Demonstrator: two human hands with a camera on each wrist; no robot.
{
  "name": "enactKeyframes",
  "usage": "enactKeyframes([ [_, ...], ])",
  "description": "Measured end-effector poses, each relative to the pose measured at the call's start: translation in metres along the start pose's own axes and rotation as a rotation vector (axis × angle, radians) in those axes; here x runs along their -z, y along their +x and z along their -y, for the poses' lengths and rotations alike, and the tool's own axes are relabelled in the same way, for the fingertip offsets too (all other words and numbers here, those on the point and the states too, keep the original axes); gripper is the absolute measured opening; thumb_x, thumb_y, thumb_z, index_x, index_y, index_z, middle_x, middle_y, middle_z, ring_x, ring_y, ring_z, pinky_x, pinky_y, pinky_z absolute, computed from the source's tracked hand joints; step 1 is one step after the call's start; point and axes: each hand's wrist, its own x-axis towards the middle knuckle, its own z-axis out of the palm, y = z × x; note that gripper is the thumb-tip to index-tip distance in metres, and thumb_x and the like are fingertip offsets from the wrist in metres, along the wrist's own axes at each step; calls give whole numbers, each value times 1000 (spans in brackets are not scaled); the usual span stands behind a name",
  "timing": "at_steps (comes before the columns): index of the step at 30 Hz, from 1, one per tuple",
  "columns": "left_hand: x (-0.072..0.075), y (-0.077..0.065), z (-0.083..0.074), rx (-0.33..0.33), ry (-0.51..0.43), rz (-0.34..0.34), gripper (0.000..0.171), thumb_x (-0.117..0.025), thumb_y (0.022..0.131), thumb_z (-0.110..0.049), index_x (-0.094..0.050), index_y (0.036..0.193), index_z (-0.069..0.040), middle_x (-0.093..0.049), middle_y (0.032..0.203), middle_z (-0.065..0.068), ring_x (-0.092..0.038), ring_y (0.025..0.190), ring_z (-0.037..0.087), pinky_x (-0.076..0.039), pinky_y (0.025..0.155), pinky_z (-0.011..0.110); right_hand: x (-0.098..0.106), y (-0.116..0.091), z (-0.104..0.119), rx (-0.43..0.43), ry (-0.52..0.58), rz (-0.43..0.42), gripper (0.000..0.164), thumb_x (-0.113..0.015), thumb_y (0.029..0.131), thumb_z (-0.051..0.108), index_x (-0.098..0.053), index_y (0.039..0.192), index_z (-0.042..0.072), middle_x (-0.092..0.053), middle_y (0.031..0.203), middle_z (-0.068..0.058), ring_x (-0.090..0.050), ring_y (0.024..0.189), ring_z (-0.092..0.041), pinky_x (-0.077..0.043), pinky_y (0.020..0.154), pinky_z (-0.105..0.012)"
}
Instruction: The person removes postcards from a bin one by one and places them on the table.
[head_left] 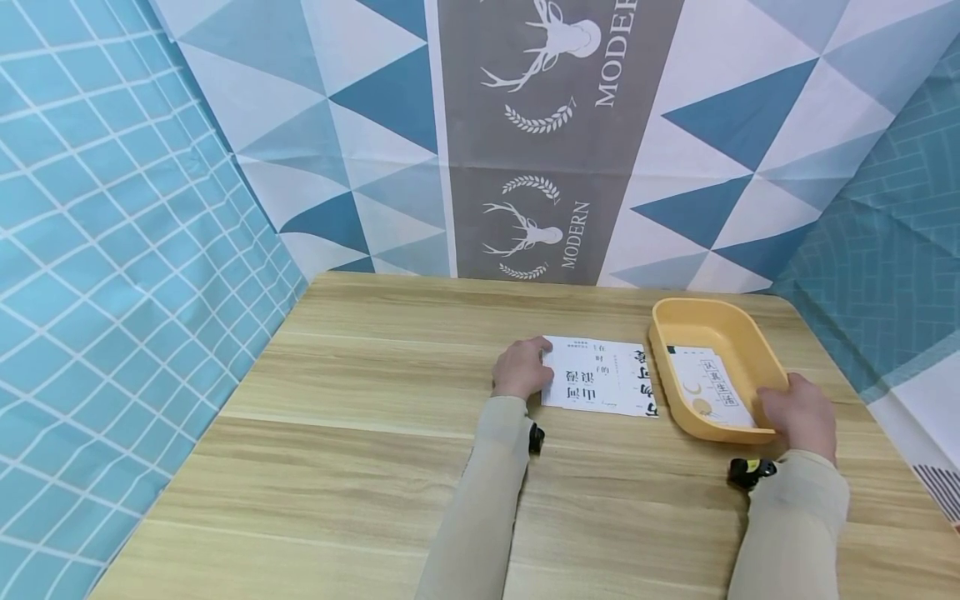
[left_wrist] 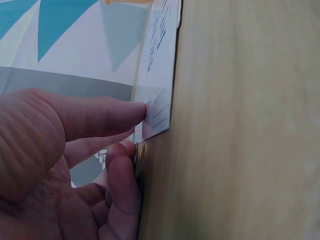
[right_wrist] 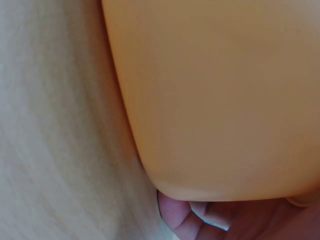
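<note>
On the wooden table lie white printed cards [head_left: 618, 379] with black characters, overlapping one another. At their left end is my left hand [head_left: 519, 368]; its thumb and index finger pinch the end of the card. In the left wrist view the thumb [left_wrist: 107, 117] lies on the face of the card [left_wrist: 157, 95], while the other fingers curl beside its edge. My right hand [head_left: 804, 415] grips the near right corner of a yellow plastic tray [head_left: 738, 329], thumb over the rim. The right wrist view is mostly filled by the tray's outer wall [right_wrist: 215, 100], with fingers at its lower edge.
Inside the tray more white cards [head_left: 708, 375] lie, the top one printed with a moon and characters. The tray stands just right of the loose cards. Behind the wooden table [head_left: 360, 375] hangs a patterned cloth [head_left: 390, 167]; a blue checked cloth [head_left: 112, 250] borders the left side.
</note>
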Motion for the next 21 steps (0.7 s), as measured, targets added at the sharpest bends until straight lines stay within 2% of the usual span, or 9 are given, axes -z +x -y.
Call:
enactKeyframes([
  [5, 0, 0, 0, 2, -3, 5, 44, -72, 88, -17, -68, 130, -28, -70, 111, 2, -57, 82, 21, -39, 61, 32, 0, -1, 0, 7, -9, -6, 67, -38, 102, 26, -18, 154, -12, -30, 150, -43, -42, 117, -51, -36, 108, -67],
  [9, 0, 0, 1, 1, -3, 7, 44, -72, 88, -16, -68, 130, -28, -69, 102, 1, -56, 78, 21, -39, 59, 32, -1, -1, 0, 0, 4, 1, 68, -38, 103, 27, -17, 155, -11, -29, 151, -42, -41, 117, -51, -36, 108, -67],
  [14, 0, 0, 1, -5, 2, 12, 44, -72, 88, -16, -69, 130, -28, -64, 92, -1, -55, 76, 19, -38, 59, 31, 0, -2, 0, 30, -26, -16, 67, -39, 102, 27, -22, 152, -14, -32, 148, -43, -43, 115, -52, -38, 106, -67],
  [21, 1, 1, 2, -9, -3, 14, 46, -74, 86, -19, -68, 131, -29, -63, 89, -3, -55, 80, 19, -39, 62, 31, 0, -3, 0, 42, -40, -18, 67, -38, 103, 29, -21, 152, -15, -31, 148, -43, -42, 118, -52, -36, 108, -67],
])
